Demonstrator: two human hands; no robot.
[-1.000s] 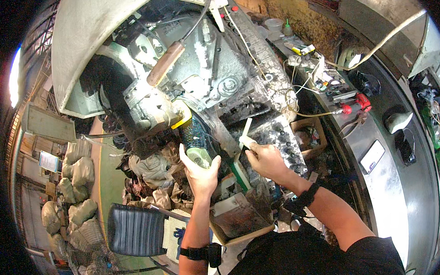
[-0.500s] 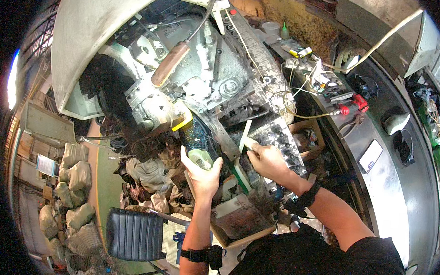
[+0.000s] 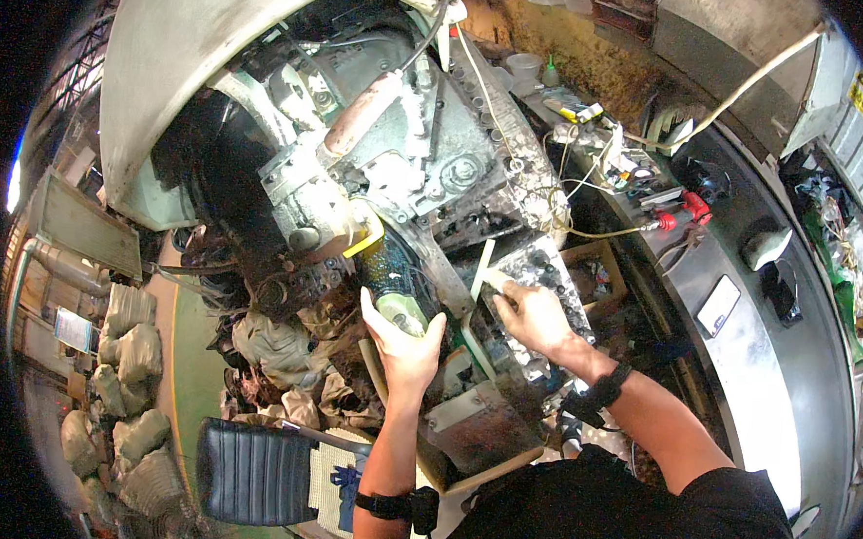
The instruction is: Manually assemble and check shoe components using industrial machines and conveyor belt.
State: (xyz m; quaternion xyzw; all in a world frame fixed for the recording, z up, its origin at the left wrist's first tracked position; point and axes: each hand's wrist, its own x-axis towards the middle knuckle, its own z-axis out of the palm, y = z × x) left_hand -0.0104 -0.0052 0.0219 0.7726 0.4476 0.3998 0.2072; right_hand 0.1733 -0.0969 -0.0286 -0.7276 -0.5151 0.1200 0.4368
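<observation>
My left hand is closed round the near end of a dark, shiny shoe-like piece with a pale green end like a shoe last. Its far end reaches under a yellow-edged part of a large metal machine. To the right, my right hand has its fingers bent and thumb and forefinger together at a narrow pale strip. The strip stands up beside the machine's bed; its lower fixing is hard to make out.
A wooden-handled tool lies across the machine. On the right are a metal bench, a phone and a red power tool. A black chair stands at lower left, near bundled cloth and sacks.
The view has shifted slightly, so the machine appears a little farther right. My left hand keeps its hold on the shoe-like piece. My right hand remains at the pale strip.
</observation>
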